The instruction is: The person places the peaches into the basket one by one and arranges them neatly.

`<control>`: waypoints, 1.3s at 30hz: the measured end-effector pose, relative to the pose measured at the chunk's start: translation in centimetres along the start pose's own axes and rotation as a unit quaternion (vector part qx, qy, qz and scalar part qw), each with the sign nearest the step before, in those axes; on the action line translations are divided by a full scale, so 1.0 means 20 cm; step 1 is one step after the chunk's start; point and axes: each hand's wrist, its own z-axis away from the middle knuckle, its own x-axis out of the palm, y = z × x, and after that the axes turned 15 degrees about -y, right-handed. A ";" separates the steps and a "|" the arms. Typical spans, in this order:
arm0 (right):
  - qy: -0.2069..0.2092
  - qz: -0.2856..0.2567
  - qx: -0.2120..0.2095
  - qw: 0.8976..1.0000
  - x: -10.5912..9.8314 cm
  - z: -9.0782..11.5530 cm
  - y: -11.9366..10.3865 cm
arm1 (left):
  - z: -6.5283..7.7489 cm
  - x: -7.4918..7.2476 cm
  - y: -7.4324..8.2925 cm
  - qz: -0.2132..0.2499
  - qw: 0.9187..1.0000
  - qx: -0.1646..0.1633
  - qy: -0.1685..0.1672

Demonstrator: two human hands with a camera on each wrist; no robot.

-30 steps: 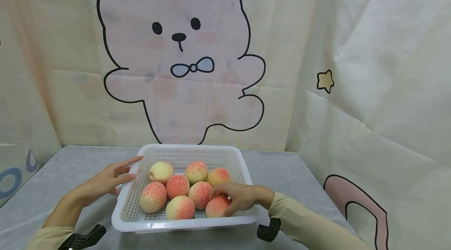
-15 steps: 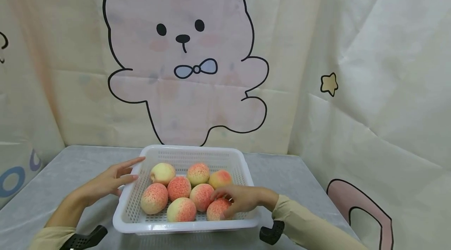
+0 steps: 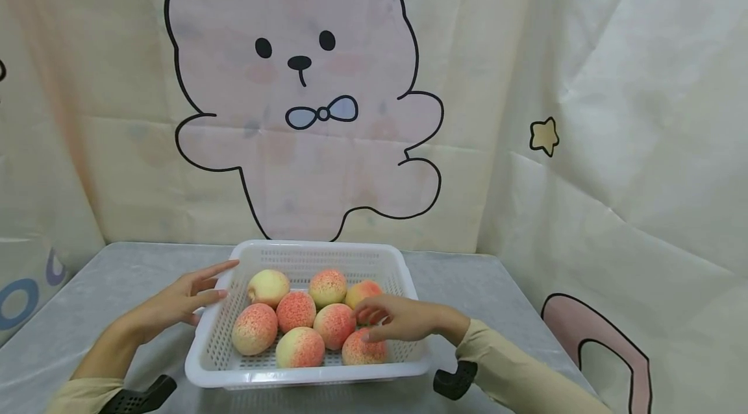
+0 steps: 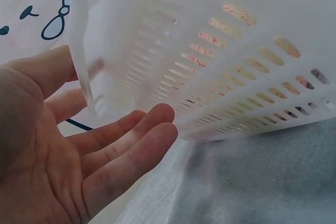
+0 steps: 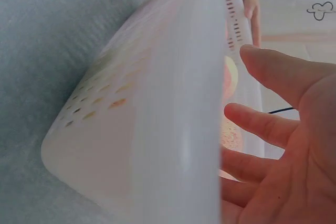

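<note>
A white perforated plastic basket (image 3: 308, 376) holds several yellow and red peaches (image 3: 300, 347) in loose rows. At its left side my left hand (image 3: 169, 304) grips the rim; in the left wrist view, the thumb and one finger reach over the rim while the other fingers (image 4: 126, 166) lie along the outside wall. My right hand (image 3: 403, 316) hovers over the right part of the basket, its fingers loosely bent and holding nothing. Just below its thumb is the front right peach (image 3: 363, 350), partly covered by the hand. The right wrist view shows the right fingers (image 5: 262, 127) spread beyond the basket's rim.
The basket stands on a table with a grey cloth (image 3: 461, 284). Behind it hangs a pale curtain (image 3: 456, 193) printed with a pink bear, and more curtain closes off both sides. A black wrist strap piece (image 3: 456, 380) sits below the right forearm.
My right hand has let go of the front right peach and risen a little, its fingers loosening. The peach stays in the basket. My left hand keeps its place on the rim.
</note>
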 end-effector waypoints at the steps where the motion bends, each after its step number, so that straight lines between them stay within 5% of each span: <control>1: 0.002 -0.001 -0.002 1.000 0.00 0.00 0.00 | 0.00 0.00 0.00 0.000 1.000 -0.001 0.001; 8: 0.029 -0.016 -0.018 0.999 -0.02 0.02 0.02 | -0.01 0.00 -0.01 -0.001 1.000 -0.005 0.004; 21: 0.084 -0.065 -0.115 0.988 -0.06 0.02 0.07 | -0.01 0.01 -0.01 -0.007 1.000 -0.016 0.013; 39: 0.169 -0.080 -0.109 0.976 -0.15 0.04 0.15 | -0.01 0.00 -0.02 -0.005 1.000 -0.020 0.018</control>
